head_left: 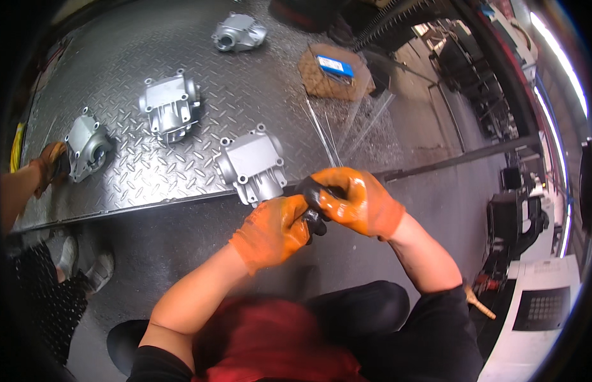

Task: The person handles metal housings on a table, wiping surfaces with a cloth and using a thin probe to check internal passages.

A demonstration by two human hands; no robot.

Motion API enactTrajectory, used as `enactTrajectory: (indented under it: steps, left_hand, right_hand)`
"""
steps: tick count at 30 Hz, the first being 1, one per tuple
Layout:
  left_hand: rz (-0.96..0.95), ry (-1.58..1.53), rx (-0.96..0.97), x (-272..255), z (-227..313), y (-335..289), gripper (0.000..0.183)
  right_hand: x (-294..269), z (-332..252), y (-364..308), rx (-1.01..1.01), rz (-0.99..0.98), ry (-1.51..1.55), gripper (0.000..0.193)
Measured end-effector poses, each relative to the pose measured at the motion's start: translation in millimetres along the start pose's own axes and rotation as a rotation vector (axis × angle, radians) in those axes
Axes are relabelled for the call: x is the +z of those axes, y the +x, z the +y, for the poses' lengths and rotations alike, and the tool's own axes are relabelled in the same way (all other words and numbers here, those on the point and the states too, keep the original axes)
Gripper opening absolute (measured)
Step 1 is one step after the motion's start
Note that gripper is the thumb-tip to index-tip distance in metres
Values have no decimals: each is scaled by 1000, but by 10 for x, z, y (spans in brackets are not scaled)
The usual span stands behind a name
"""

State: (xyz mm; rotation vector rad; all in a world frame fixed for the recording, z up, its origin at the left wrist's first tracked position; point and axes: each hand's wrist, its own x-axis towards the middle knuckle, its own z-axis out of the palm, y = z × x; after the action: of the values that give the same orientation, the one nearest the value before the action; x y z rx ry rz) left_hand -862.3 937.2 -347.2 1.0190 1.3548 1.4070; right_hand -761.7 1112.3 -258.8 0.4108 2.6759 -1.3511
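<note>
The left hand [274,232] and right hand [356,204], in orange knitted gloves with darkened fingertips, meet just off the tabletop's near edge. Their fingers are curled together; whether they grasp something small, I cannot tell. Thin, straight, pale strands [324,137] run across the dark steel tread-plate tabletop [200,169] to just behind the right glove; whether they are held is unclear.

Just beside the left glove, a silver-grey cast-metal housing with a flat top and bolt lugs [251,156] sits at the near edge, its lower end seeming to jut past it. It is probably heavy and rigid, and slippery if oily, as the shiny gloves hint; its thick side bosses look like sounder holds than the small corner lugs.

Near the tabletop's left edge, a co-worker's gloved hand [53,162] touches a similar housing [86,143].
</note>
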Motion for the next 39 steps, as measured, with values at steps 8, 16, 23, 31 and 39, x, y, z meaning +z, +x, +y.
enactTrajectory:
  steps: [8, 16, 23, 31, 39]
  left_hand:
    - [-198, -440, -182, -152, -70, -33, 43]
    - [-464, -13, -475, -1166, -392, -432, 30]
    - [-217, -579, -180, -713, -1337, -333, 40]
    - [-114, 696, -414, -985, -119, -344, 57]
    - [437, 960, 118, -1148, -466, 184, 87]
  right_hand:
    - [100, 174, -151, 78, -109, 550, 45]
    - [252, -232, -93, 15, 314, 367, 27]
    - [476, 179, 44, -21, 312, 61, 26]
    - [495, 206, 180, 7, 349, 48, 24]
    - [559, 47, 269, 69, 401, 119, 22]
